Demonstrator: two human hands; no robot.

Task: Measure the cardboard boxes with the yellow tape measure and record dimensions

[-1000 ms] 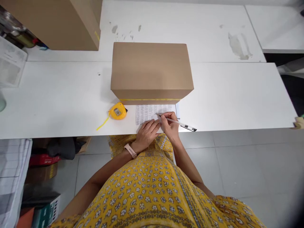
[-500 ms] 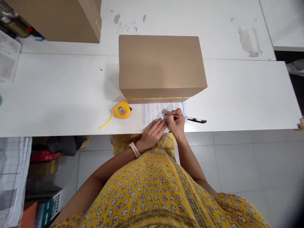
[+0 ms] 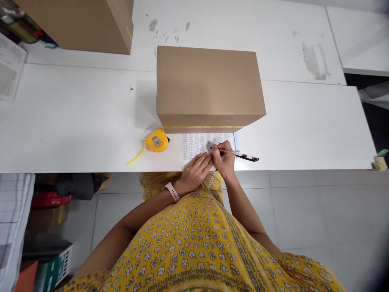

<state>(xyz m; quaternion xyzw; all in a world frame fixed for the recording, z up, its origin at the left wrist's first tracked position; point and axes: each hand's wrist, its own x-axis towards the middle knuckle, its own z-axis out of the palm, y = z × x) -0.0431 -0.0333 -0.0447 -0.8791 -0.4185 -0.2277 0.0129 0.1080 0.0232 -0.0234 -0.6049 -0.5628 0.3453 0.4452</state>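
My right hand (image 3: 225, 159) is closed around a pen (image 3: 243, 155) with a clear barrel and black end, its tip at the paper. That sheet of paper (image 3: 194, 145), covered in columns of small handwriting, lies at the table's near edge. Flat on the sheet's lower edge rests my left hand (image 3: 195, 170), fingers stretched out beside the right hand. Right behind the paper stands a closed brown cardboard box (image 3: 211, 83), which hides the sheet's far part. A yellow tape measure (image 3: 157, 140) with a yellow strap sits left of the paper.
A larger cardboard box (image 3: 88, 28) stands at the far left of the white table (image 3: 91, 121). Bottles (image 3: 20, 28) and a clear plastic container (image 3: 10, 67) are beside it. Below the table's left side are boxes (image 3: 50, 198) and a checked cloth (image 3: 13, 215).
The pen's rear end has swung slightly down and left as my right hand shifts a little. My left hand stays put. The whole view has tilted slightly.
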